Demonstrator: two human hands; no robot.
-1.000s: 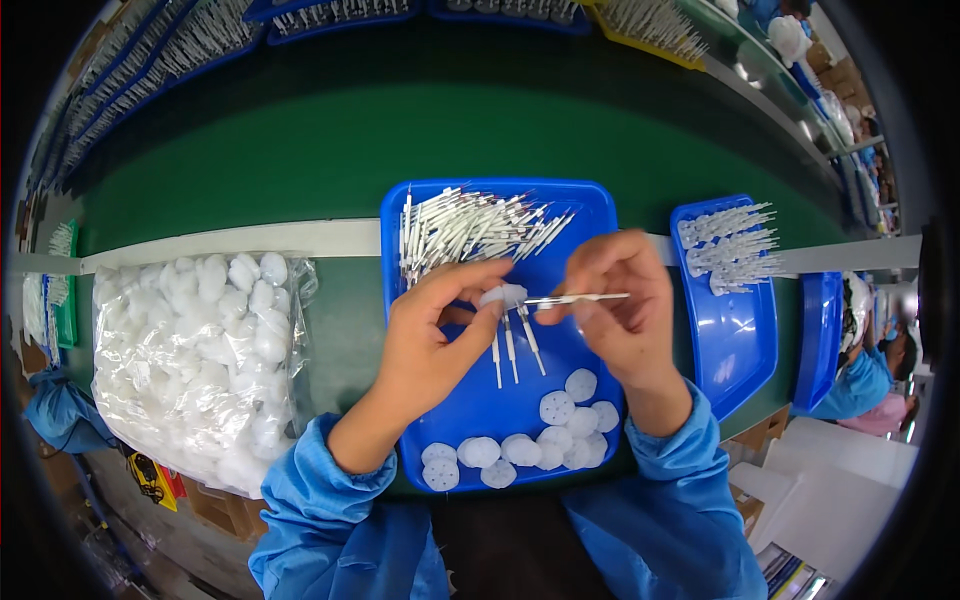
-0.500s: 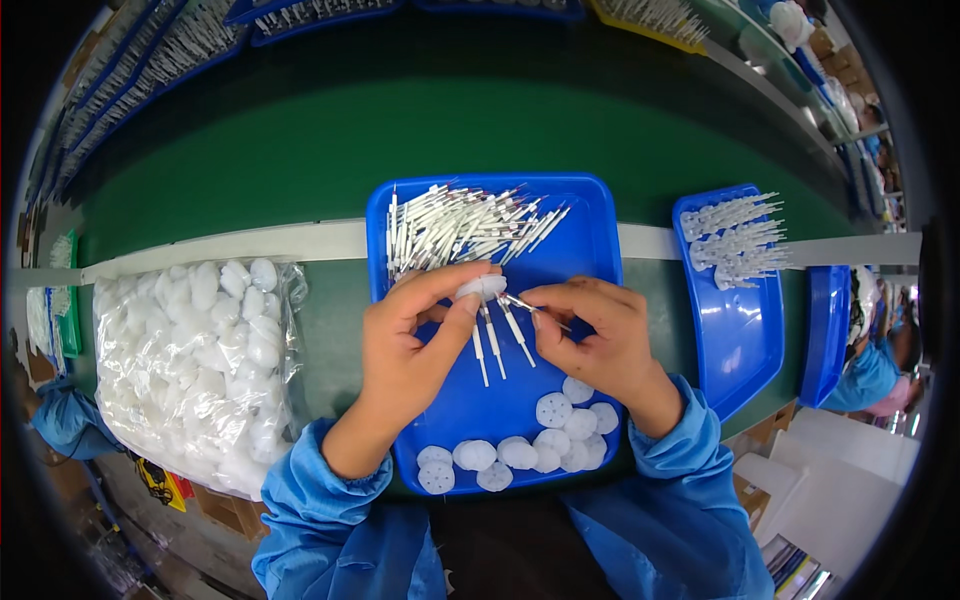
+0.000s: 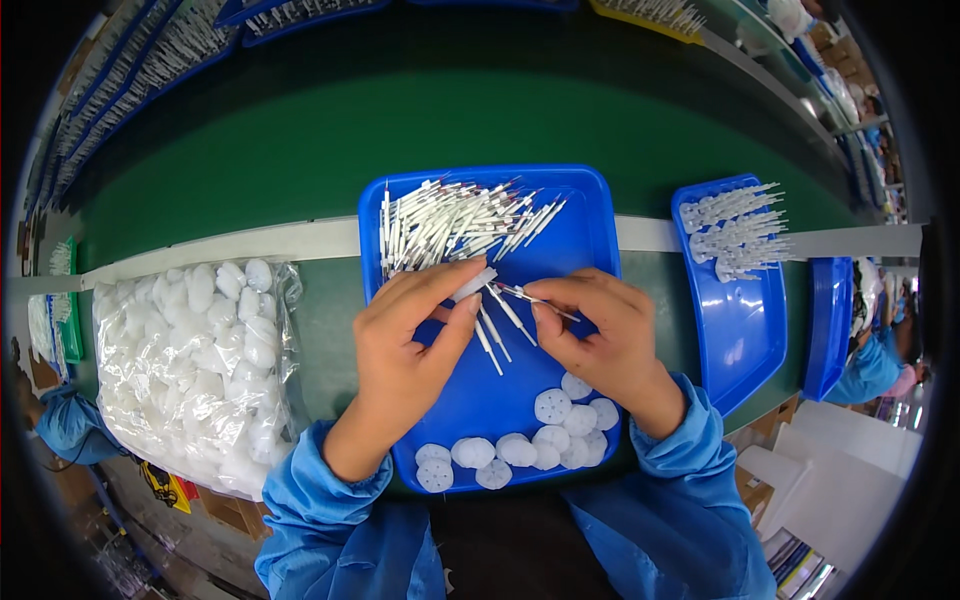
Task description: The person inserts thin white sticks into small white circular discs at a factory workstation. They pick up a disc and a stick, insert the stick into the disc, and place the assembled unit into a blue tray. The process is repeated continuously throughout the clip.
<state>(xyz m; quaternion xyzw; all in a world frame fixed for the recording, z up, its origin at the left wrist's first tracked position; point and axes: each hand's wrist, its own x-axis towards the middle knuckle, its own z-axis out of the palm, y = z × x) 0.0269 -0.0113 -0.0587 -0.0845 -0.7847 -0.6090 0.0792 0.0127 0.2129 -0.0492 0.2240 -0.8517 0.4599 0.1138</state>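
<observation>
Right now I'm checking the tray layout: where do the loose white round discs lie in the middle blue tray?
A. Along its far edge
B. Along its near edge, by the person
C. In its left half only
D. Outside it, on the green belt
B: the white round discs cluster along the near edge of the middle blue tray, while the white pins are piled at its far edge.

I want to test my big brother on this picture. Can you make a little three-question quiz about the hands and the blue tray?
1. True or false: the left hand holds a white disc with pins sticking out.
2. Which lies nearest the person in the middle blue tray? A) loose white pins B) round white discs C) a clear bag
3. What does the right hand pinch?

Key: 1 true. 2 B. 3 A thin white pin.
</observation>
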